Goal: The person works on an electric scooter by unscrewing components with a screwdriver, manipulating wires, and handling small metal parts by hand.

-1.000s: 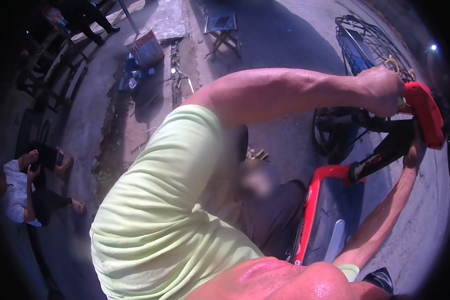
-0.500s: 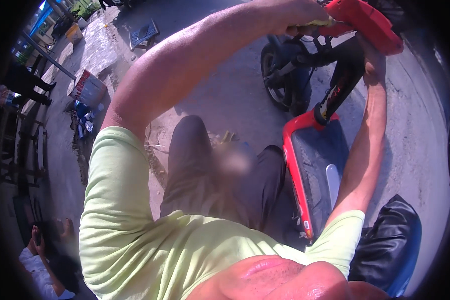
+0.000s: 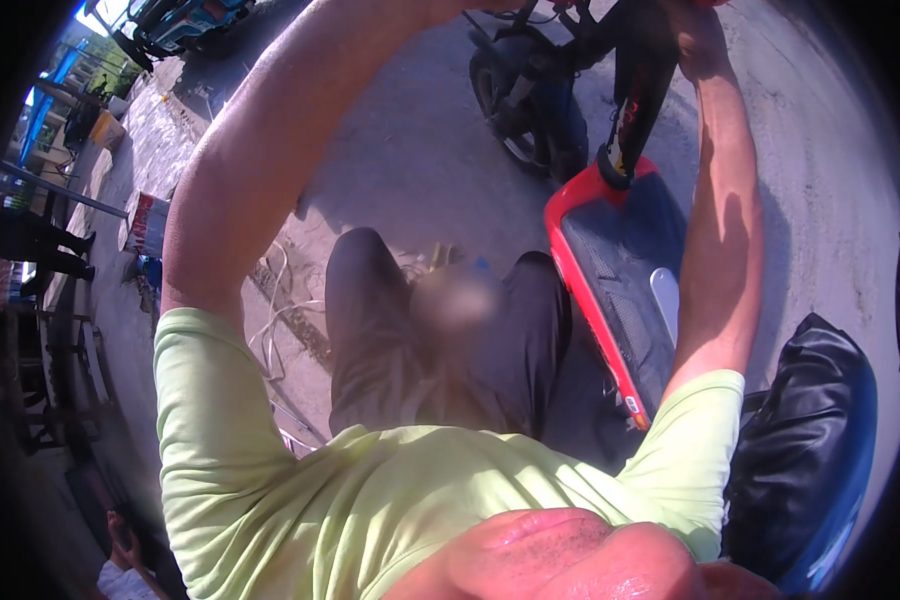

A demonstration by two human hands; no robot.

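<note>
Here the scooter (image 3: 620,250) stands just ahead of me and a little to my right, its red-edged footboard (image 3: 625,290) flat on the pavement beside my right knee, its black steering column (image 3: 635,95) rising toward the top rim of the view, and the front wheel (image 3: 515,110) turned off to the left. Both my arms reach up and forward toward the handlebar, which lies past the edge of the picture. My right hand (image 3: 695,30) shows only at the wrist and heel, up by the column's top; whether my fingers there are closed on a grip I cannot tell. My left hand is out of view altogether, only the left forearm (image 3: 270,150) running up to the rim. As far as this shows, I judge the scooter is steadied upright by the bars, and I am not yet standing on the footboard; both my legs in dark trousers (image 3: 370,320) are off to its left. At my right sits a black padded seat (image 3: 805,420) on a blue body. Loose pale cords (image 3: 275,320) lie on the ground by my left leg, and a red-and-white box (image 3: 148,222) stands farther left along the kerb.
</note>
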